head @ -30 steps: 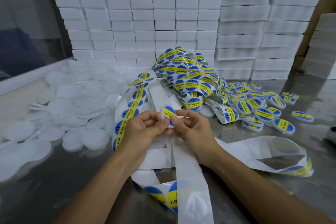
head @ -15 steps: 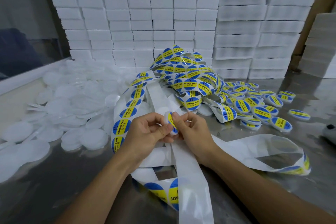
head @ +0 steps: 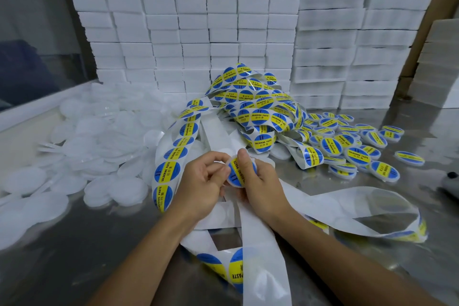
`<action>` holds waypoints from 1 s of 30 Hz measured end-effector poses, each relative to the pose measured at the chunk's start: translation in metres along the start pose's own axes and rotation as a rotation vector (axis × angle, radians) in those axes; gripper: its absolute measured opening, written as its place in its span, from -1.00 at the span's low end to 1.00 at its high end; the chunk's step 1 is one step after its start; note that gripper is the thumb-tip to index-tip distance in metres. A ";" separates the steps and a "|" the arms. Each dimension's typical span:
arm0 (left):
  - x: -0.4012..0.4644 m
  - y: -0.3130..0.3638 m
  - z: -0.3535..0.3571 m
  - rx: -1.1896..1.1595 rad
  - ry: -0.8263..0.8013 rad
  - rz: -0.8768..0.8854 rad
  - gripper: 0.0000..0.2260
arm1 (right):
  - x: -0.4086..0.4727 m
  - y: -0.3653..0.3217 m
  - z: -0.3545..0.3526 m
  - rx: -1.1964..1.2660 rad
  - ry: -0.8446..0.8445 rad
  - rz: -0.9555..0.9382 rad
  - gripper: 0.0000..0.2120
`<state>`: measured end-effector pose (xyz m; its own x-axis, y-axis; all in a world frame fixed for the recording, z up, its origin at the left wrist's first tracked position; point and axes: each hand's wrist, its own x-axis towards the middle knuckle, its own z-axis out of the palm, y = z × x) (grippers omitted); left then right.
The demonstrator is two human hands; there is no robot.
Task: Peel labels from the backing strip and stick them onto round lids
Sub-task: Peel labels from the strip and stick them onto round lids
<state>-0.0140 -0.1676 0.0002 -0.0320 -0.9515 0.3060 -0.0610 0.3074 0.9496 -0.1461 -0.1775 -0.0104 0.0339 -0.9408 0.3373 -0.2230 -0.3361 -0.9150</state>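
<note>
Label's on: your right hand [head: 258,181] grips the lid [head: 239,173], thumb pressing the label [head: 241,169] flat; your left hand [head: 206,181] pinches the lid's left edge, above the desk [head: 74,243]. Looks like the smoothing step. Next: drop it with the labelled lids [head: 347,146] on your right, grab a blank lid [head: 119,189] from the left, peel from the strip [head: 173,156]. Labels read "SOLDERING PASTE", plus Chinese characters too small to read.
</note>
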 end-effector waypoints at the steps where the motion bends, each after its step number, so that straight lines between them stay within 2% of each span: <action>1: 0.001 0.000 0.000 0.000 0.019 0.005 -0.84 | 0.000 -0.001 0.000 -0.015 -0.014 -0.008 -0.41; 4: 0.002 -0.001 -0.001 -0.027 0.075 -0.005 -0.83 | 0.002 0.000 0.000 0.009 -0.083 -0.014 -0.50; 8: 0.006 -0.002 -0.004 -0.131 0.180 -0.066 -0.88 | 0.000 -0.003 -0.003 0.177 -0.175 0.008 -0.63; 13: 0.008 -0.004 -0.007 -0.216 0.263 -0.144 -0.91 | -0.001 -0.004 -0.005 0.224 -0.261 0.075 -0.77; 17: 0.006 -0.005 -0.004 -0.203 0.249 -0.161 -0.89 | 0.000 -0.002 -0.005 0.255 -0.209 0.111 -0.79; 23: 0.006 -0.012 0.000 -0.032 0.223 -0.130 -0.94 | 0.006 0.001 -0.007 0.365 -0.128 0.207 -0.55; 28: 0.007 -0.016 0.002 0.038 0.188 -0.169 -0.85 | 0.011 0.001 -0.007 0.566 -0.044 0.348 -0.67; 30: 0.003 -0.016 0.003 0.195 0.128 -0.128 -0.88 | 0.012 0.000 -0.008 0.626 -0.048 0.361 -0.75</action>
<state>-0.0163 -0.1756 -0.0143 0.1143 -0.9727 0.2020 -0.2478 0.1690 0.9540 -0.1539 -0.1884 -0.0047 0.1098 -0.9939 -0.0070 0.3712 0.0476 -0.9273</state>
